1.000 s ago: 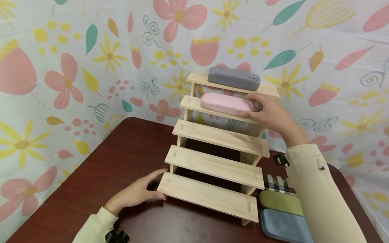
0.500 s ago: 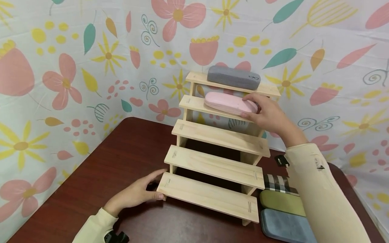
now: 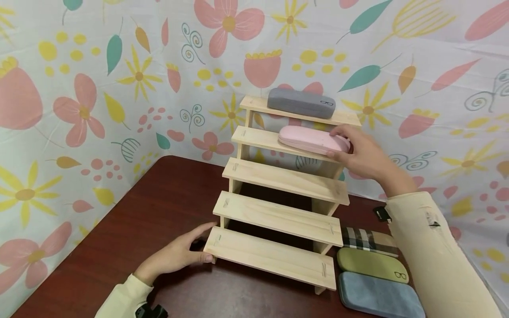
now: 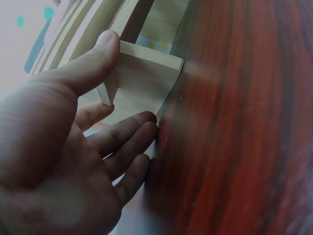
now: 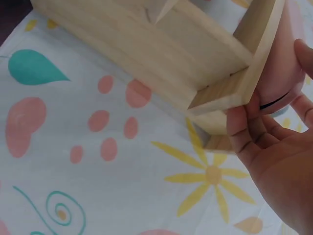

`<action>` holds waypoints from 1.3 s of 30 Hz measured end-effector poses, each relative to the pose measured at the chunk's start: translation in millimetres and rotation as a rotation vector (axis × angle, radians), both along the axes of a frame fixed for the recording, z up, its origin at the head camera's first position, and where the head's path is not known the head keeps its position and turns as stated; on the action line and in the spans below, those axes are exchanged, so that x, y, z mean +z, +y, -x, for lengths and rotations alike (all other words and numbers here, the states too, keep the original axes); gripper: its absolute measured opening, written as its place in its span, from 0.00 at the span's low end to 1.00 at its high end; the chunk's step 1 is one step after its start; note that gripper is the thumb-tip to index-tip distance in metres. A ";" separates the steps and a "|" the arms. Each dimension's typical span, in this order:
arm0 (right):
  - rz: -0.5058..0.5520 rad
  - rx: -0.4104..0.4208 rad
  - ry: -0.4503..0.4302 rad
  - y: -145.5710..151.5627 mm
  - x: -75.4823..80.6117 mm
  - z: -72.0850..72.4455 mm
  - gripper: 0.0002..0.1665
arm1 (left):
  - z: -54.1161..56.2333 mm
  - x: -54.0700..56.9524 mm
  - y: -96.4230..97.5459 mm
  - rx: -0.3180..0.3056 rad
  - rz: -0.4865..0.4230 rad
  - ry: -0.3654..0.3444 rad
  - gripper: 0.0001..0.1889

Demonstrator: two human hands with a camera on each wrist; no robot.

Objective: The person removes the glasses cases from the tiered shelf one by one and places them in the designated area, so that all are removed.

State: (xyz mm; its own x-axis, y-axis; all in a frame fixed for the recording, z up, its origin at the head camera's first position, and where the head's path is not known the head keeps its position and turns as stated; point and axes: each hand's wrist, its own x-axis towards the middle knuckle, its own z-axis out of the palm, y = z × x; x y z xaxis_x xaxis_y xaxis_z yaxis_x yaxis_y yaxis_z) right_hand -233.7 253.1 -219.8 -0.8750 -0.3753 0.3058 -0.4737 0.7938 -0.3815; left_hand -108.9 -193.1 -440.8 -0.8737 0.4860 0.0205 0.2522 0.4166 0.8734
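Note:
A pale wooden stepped display stand point(image 3: 278, 212) rises in tiers on the table. On its second-highest tier lies a pink glasses case point(image 3: 306, 138), lengthwise along the board. My right hand point(image 3: 363, 152) grips the case's right end, thumb in front and fingers behind; in the right wrist view the fingers point(image 5: 239, 129) also overlap the board's end. My left hand point(image 3: 179, 254) holds the left end of the lowest tier, its thumb point(image 4: 100, 56) at the board's edge and the index finger beneath. The other left fingers hang loosely by the stand's side panel.
A grey glasses case point(image 3: 301, 104) lies on the top tier. Right of the stand, a plaid case point(image 3: 370, 241), a green case point(image 3: 370, 264) and a blue case point(image 3: 377, 293) lie in a column on the dark red table point(image 3: 159, 207). A floral cloth point(image 3: 139, 57) hangs close behind.
The pink glasses case has slid right along its tier in my right hand, toward the middle of the board. My left hand keeps its place on the stand.

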 end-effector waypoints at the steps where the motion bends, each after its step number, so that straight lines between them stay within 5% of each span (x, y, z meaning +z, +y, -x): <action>1: 0.008 -0.014 -0.005 2.0 0.0 -0.3 0.29 | -0.1 0.2 0.0 0.001 0.003 0.005 0.44; 9: 0.171 -0.111 -0.010 25.7 -6.6 2.9 0.27 | -1.9 2.0 1.0 -0.012 -0.015 -0.007 0.45; 16: 0.438 -0.114 0.041 40.7 -18.7 7.6 0.17 | -1.6 1.4 2.3 -0.016 -0.025 -0.033 0.45; 22: 0.563 -0.113 0.085 47.6 -25.9 10.3 0.17 | -2.4 2.6 2.5 -0.018 -0.038 -0.039 0.44; 28: 0.601 -0.116 0.099 52.4 -32.7 6.8 0.16 | -1.3 2.6 2.6 -0.022 -0.037 -0.032 0.45; 39: 0.455 -0.126 0.040 67.1 -32.4 -3.7 0.18 | -1.3 2.2 1.8 -0.020 -0.022 -0.023 0.45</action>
